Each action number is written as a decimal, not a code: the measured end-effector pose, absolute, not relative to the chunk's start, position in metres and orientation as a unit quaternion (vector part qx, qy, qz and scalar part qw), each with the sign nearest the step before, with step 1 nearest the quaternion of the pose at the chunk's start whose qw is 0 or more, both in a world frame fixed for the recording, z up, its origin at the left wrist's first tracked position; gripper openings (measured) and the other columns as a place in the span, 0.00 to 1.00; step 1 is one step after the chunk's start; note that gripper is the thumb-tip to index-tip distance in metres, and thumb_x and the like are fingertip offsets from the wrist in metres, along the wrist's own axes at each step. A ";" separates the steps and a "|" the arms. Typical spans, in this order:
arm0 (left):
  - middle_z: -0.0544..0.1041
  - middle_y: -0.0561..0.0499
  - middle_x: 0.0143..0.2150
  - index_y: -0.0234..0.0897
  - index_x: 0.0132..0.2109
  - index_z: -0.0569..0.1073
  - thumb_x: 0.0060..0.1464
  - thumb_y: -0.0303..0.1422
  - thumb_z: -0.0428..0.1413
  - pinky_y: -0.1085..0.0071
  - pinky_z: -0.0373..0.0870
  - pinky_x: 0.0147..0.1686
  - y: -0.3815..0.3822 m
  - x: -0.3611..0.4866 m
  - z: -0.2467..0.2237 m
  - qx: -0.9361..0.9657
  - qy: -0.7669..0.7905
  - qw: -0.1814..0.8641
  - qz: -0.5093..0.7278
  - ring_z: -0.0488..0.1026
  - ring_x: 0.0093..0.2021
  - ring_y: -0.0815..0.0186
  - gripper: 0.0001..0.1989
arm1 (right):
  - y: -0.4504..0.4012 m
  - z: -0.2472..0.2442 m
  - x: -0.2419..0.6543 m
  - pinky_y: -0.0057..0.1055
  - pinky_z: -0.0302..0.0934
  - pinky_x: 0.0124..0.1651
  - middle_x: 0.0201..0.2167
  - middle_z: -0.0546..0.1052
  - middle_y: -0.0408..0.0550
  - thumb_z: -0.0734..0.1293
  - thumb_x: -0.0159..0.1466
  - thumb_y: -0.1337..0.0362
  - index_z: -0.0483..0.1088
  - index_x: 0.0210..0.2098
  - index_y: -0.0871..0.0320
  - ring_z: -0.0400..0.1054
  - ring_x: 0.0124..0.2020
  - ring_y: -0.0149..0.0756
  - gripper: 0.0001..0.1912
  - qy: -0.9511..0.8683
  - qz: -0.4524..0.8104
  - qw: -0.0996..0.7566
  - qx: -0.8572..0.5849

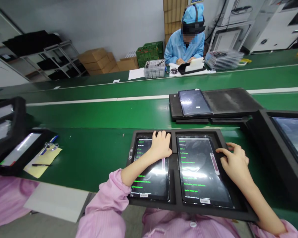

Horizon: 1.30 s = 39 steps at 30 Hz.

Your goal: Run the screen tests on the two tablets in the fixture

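Two tablets lie side by side in a black foam tray (173, 185) in front of me, their lit screens listing green test lines. My left hand (161, 143) rests over the top right part of the left tablet (151, 181), fingers pointing toward its upper edge and hiding some of the screen. At the right side of the right tablet (198, 165) is my right hand (234, 162), its index finger stretched to the tablet's side edge or the tray wall; which one it touches I cannot tell. A purple volume slider shows on the right screen. Neither hand grips anything visible.
Another tablet (195, 102) lies on stacked black foam trays (233, 100) beyond. More foam trays with tablets stand at right (288, 148) and left (5, 132). A yellow note (43, 162) with pens lies left. Across the green bench (101, 112), a person in blue (185, 43) works.
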<state>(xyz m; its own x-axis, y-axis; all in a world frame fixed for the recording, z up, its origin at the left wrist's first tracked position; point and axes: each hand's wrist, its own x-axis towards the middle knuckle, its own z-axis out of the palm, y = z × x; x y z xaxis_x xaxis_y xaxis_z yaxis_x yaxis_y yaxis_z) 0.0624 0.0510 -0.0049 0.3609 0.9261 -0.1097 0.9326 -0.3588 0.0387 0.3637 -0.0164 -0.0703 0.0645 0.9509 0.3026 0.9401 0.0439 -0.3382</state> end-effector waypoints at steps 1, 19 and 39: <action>0.69 0.36 0.55 0.33 0.56 0.67 0.48 0.31 0.58 0.45 0.50 0.68 0.051 0.063 -0.005 0.824 0.564 0.048 -0.035 0.66 0.58 0.47 0.27 | -0.016 -0.070 0.364 0.56 0.64 0.48 0.52 0.64 0.58 0.58 0.61 0.70 0.76 0.38 0.56 0.64 0.50 0.54 0.15 -0.682 0.011 0.228 -0.695; 0.69 0.41 0.52 0.37 0.53 0.67 0.51 0.33 0.57 0.50 0.54 0.65 0.059 0.051 -0.005 0.827 0.555 0.089 0.000 0.66 0.58 0.49 0.21 | -0.009 -0.085 0.374 0.56 0.65 0.52 0.51 0.61 0.58 0.59 0.59 0.73 0.78 0.47 0.56 0.64 0.47 0.51 0.22 -0.705 0.028 0.260 -0.660; 0.63 0.43 0.55 0.44 0.55 0.63 0.47 0.32 0.58 0.47 0.56 0.60 0.055 0.063 -0.014 0.770 0.620 0.149 -0.018 0.62 0.57 0.50 0.26 | -0.009 -0.090 0.380 0.55 0.64 0.56 0.52 0.64 0.57 0.59 0.59 0.69 0.79 0.38 0.56 0.66 0.46 0.50 0.16 -0.682 0.053 0.309 -0.661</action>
